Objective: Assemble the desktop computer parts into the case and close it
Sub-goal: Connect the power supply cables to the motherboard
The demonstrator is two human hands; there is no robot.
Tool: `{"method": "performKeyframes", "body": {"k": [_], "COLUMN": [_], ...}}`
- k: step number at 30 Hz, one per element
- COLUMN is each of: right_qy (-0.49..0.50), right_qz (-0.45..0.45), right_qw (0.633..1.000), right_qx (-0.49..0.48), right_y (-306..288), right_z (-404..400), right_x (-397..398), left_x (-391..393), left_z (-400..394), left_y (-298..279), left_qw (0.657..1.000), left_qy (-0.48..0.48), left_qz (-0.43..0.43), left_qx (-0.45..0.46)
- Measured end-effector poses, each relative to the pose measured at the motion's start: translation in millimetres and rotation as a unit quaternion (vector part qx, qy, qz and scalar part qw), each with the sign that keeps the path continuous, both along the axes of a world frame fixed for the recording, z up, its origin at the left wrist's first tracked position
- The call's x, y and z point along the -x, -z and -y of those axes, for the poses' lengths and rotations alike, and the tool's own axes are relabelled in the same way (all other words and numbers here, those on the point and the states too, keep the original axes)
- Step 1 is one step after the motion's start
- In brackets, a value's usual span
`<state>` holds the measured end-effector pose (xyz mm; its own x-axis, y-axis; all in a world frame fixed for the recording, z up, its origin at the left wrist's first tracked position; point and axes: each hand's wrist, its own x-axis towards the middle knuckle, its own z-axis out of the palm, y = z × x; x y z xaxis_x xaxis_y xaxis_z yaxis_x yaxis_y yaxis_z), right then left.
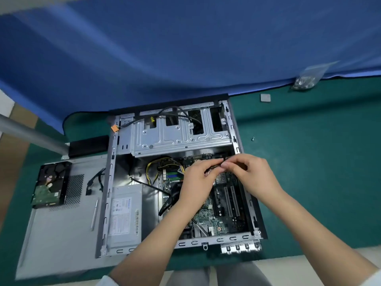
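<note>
Hands meet over the open case, above its motherboard; left hand and right hand both pinch a small dark part, too blurred to name; power supply sits inside the case left of the motherboard; hard drive lies on the side panel left of the case.

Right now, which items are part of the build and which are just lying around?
In the job: case, motherboard, power supply, hard drive, side panel, screw bag, both hands.
Lying about: grey square pad, blue cloth.
</note>
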<state>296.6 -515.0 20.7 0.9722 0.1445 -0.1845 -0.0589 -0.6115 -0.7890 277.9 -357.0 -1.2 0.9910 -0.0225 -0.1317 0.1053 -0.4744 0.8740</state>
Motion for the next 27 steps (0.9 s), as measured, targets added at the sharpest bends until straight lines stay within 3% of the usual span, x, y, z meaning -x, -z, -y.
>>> {"method": "performKeyframes", "body": {"k": [2,5,8,11,19,27], "right_qy": [0.004,0.060,0.138,0.135,0.142,0.170], "right_qz": [0.057,0.157,0.097,0.036,0.034,0.027], "right_qw": [0.996,0.981,0.983,0.989,0.989,0.984], "right_qx": [0.071,0.100,0.071,0.052,-0.013,-0.044], "right_y": [8,21,36,48,54,56], "right_z": [-1,-3,-5,-6,-3,-3], "right_x": [1,-2,-15,-23,-27,-26], "left_x": [-4,-12,-23,-39,-73,-79], "left_z": [3,5,6,8,36,45], "left_y": [12,29,47,63,96,110], "left_qw": [0.999,0.998,0.991,0.983,0.982,0.981], "left_qy": [-0.031,-0.040,0.016,0.033,0.004,0.037], "left_qz": [-0.022,-0.037,-0.002,-0.014,-0.042,0.026], "left_qx": [0.014,-0.014,-0.131,-0.178,-0.186,-0.187]}}
